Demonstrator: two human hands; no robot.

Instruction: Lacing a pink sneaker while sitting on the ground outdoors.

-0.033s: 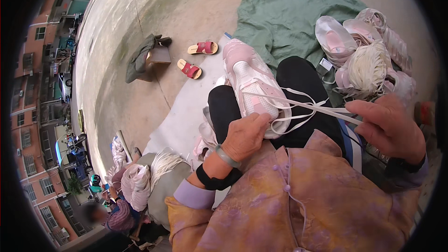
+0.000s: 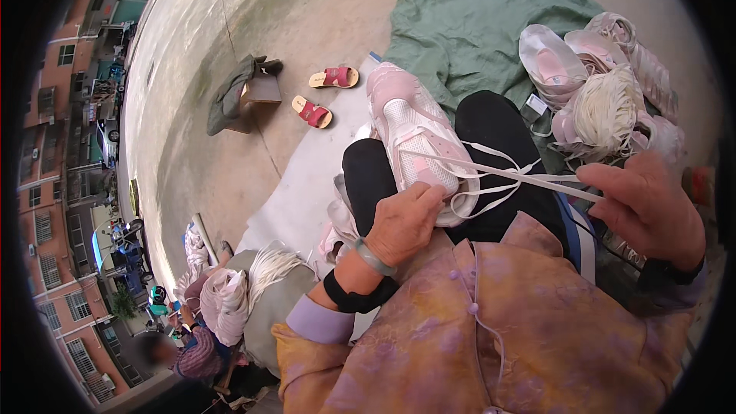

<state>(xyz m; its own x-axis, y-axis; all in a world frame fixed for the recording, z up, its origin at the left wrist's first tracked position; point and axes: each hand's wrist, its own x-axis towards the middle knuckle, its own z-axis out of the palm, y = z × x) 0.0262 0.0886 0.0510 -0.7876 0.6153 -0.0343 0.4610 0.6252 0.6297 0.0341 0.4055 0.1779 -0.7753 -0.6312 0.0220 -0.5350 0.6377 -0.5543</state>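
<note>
Two hands have their fingers closed: the right hand (image 2: 648,203) pinches a white lace (image 2: 563,188), and the left hand (image 2: 406,222) is clamped at the tongue end of the pink-and-white shoe (image 2: 410,119). That shoe lies left of the right fingers, nearer the left hand, between black-clad knees (image 2: 491,123), its long axis pointing away, toe angled slightly left, toward green cloth (image 2: 475,15).

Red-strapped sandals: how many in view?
2. One sandal lies left of the green cloth; the other sandal lies just below and left of it, right of the box. Others could be hidden.
</note>
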